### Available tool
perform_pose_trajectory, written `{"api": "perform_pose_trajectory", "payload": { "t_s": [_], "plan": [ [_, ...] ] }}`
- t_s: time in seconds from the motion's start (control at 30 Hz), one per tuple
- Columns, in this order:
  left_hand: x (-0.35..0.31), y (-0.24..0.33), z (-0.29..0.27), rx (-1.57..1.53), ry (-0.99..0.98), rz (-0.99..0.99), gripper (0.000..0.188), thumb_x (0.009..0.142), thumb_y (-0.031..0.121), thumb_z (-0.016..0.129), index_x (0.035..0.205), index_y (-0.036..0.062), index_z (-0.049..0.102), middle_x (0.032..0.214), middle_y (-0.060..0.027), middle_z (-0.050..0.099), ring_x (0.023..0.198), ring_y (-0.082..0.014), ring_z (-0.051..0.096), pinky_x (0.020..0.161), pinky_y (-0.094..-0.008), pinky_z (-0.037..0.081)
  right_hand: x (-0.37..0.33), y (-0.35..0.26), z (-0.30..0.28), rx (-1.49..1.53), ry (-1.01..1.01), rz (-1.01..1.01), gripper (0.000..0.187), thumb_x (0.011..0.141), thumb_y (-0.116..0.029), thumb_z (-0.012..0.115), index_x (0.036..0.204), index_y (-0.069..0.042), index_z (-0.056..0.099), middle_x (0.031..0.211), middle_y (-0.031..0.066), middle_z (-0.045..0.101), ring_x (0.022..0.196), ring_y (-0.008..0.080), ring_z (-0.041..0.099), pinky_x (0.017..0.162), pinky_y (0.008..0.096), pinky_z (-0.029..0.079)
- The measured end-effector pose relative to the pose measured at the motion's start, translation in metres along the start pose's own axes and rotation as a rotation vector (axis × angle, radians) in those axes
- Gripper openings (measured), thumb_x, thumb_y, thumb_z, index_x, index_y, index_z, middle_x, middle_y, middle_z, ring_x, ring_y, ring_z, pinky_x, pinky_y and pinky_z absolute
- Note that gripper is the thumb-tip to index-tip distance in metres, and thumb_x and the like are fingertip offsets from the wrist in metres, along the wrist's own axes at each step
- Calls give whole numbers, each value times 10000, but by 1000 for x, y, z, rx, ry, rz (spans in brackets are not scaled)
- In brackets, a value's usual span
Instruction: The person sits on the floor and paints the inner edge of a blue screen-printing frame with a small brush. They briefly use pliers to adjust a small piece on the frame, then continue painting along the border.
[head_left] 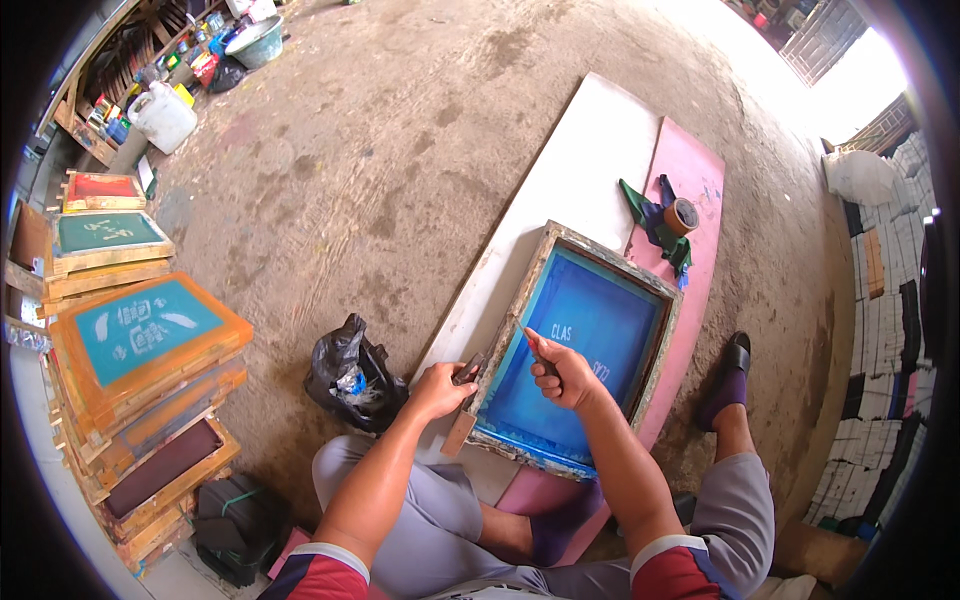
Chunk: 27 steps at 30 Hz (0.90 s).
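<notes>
A screen printing frame (655,395) with a worn wooden rim and blue mesh lies in front of me, with pale lettering in the mesh. My left hand (440,392) is closed at the frame's left edge around a small dark object (467,369), whose kind I cannot make out. Over the mesh, my right hand (562,374) is curled in a grip; a slim reddish tip points from it toward the frame's left rim, but its kind is unclear. Beside the frame's lower left corner is a small brown wooden piece (459,436).
The frame rests on a white board (590,150) and a pink board (690,180). Dark cloths (650,215) and a tape roll (681,216) lie beyond it. A black plastic bag (350,375) sits left; stacked screen frames (150,335) stand farther left.
</notes>
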<state>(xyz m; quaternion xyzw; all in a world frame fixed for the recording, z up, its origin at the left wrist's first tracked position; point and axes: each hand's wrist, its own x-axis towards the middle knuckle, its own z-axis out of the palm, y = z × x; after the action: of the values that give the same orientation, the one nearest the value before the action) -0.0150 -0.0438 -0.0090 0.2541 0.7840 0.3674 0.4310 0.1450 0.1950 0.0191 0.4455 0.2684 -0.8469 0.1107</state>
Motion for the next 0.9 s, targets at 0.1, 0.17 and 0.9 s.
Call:
{"api": "perform_pose_trajectory", "payload": {
  "t_s": [0.1,0.17,0.9],
  "plan": [
    [4,-8,3,-24,2,5,413,880,284,827,1224,62,773,1091,-188,795,1075,-318,759,946,-414,560,-15,6,16,-483,237,-275,412,1125,-312,566,1527,-229,604,900,60,631,643,149,531,555,294,428],
    [5,2,3,-4,-3,-8,416,880,282,828,1225,58,772,1087,-191,794,1067,-323,760,943,-416,561,0,21,-6,-1016,451,-607,373,1107,-298,585,1447,-178,682,1142,179,784,890,297,780,753,403,594],
    [-8,19,0,72,11,44,387,885,254,821,1196,29,770,1034,-232,781,1026,-373,760,904,-444,579,1,0,22,-1183,491,-723,409,1075,-230,601,1480,-197,646,1162,254,757,1083,442,735,935,487,578]
  ]
}}
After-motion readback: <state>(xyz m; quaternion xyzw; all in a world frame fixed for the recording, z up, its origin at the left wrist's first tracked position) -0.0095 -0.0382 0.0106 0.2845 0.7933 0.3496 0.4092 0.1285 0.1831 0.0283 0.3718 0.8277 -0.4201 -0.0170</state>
